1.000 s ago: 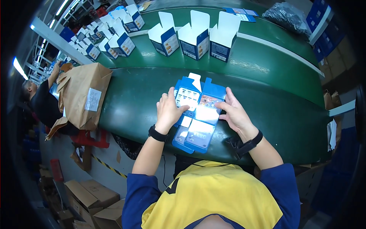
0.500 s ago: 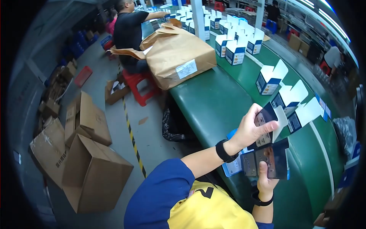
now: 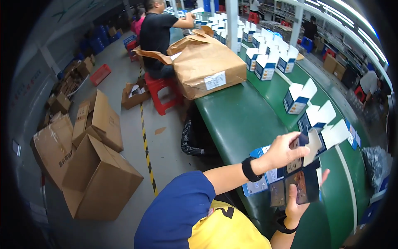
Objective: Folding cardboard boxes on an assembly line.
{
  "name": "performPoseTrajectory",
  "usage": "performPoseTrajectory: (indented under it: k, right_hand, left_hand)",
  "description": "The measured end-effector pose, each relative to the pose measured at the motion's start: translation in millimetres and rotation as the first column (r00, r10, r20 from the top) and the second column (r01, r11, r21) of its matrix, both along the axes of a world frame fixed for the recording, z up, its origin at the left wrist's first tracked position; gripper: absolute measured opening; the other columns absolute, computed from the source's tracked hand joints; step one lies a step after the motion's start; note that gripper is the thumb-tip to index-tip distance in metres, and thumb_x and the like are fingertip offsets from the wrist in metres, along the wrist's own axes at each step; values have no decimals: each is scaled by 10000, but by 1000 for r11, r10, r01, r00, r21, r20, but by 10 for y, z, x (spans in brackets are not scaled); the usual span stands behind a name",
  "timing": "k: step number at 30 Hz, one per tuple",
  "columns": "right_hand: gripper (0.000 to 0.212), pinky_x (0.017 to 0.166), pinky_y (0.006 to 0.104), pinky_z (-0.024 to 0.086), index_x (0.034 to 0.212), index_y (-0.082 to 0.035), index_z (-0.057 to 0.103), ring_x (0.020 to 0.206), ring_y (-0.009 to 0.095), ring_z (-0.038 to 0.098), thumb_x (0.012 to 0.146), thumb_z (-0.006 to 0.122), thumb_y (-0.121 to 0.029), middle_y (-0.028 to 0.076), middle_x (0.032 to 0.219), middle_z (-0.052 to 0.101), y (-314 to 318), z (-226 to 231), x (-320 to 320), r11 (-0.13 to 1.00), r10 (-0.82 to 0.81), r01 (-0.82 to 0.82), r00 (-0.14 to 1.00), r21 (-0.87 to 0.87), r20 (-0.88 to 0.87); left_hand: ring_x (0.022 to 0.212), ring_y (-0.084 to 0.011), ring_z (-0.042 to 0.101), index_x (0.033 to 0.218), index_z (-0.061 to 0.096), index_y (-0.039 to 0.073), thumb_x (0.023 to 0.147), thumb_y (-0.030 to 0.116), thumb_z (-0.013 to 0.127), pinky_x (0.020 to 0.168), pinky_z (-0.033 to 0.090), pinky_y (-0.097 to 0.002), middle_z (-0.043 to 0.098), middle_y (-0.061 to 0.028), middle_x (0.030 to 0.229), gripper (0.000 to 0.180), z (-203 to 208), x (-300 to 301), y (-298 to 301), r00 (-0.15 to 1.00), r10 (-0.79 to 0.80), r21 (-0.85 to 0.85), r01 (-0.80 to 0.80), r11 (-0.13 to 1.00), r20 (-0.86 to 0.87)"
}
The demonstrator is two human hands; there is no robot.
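Note:
A dark blue folding carton (image 3: pixel 295 189), partly unfolded, is between my two hands above the green work surface. My left hand (image 3: pixel 282 153) pinches its upper panel and pale flap (image 3: pixel 314 147) between thumb and fingers. From below, my right hand (image 3: pixel 295 209) supports the lower panel, its thumb on the near face and its fingers reaching behind and past the right edge. Beneath and left of the carton lie flat blue-and-white carton blanks (image 3: pixel 256 186). Just beyond my hands, several erected cartons (image 3: pixel 296 101) stand with white flaps raised.
The green conveyor table (image 3: pixel 238 114) curves away, with a large brown paper package (image 3: pixel 211 64) at its left edge. More open cartons (image 3: pixel 265 68) stand farther back. Cardboard boxes (image 3: pixel 105 178) lie on the floor at left. A co-worker (image 3: pixel 155 39) sits by a red stool (image 3: pixel 161 93). Clear plastic (image 3: pixel 375 164) lies at right.
The whole view has shifted a little. My left hand has moved slightly along the upper panel, and the pale flap stands out more. Fingers of my right hand now show past the carton's right edge.

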State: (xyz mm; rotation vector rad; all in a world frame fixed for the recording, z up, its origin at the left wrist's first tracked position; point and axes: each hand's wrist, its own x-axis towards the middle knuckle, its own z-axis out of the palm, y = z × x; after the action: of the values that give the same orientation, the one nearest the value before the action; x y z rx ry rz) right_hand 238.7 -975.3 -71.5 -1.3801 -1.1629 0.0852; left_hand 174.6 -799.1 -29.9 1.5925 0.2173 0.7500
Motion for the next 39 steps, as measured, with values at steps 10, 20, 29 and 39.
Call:
performPoseTrajectory:
  k: [10,20,29,39]
  right_hand:
    - [1248,989,422,373,1471,-91,-6,1192,288,447,619,803,-515,183,1346,388,105,165,415,926,-75,275,805,257,-589]
    - [1452,1030,398,334,1456,-35,95,1259,264,381,365,822,-660,174,1375,356,-201,504,-257,961,125,-55,961,272,-248]
    - [1399,1055,402,310,1407,38,215,1268,264,377,350,822,-647,176,1369,383,-414,545,-170,888,409,-307,869,342,-280]
    - [1084,1062,382,284,1432,3,184,1289,267,365,647,826,-377,190,1389,373,-459,709,121,982,-10,80,925,170,-379]
  left_hand:
    - [1270,-323,357,1468,-65,63,759,133,583,988,335,-332,193,-203,1476,963,-129,-322,-923,753,-605,480,444,757,258]
    - [1261,-412,325,1476,-7,117,654,-10,689,1069,237,-541,218,-198,1430,1085,-217,-656,-483,979,-97,783,-81,617,178]
    - [1219,-422,365,1476,55,244,596,0,757,1032,278,-588,300,-222,1321,1151,-99,-492,-522,891,-141,763,-278,584,433]
    - [1204,-463,362,1406,303,331,594,-27,750,1022,312,-527,315,-211,1310,994,-179,-160,-687,928,-254,783,-59,620,271]
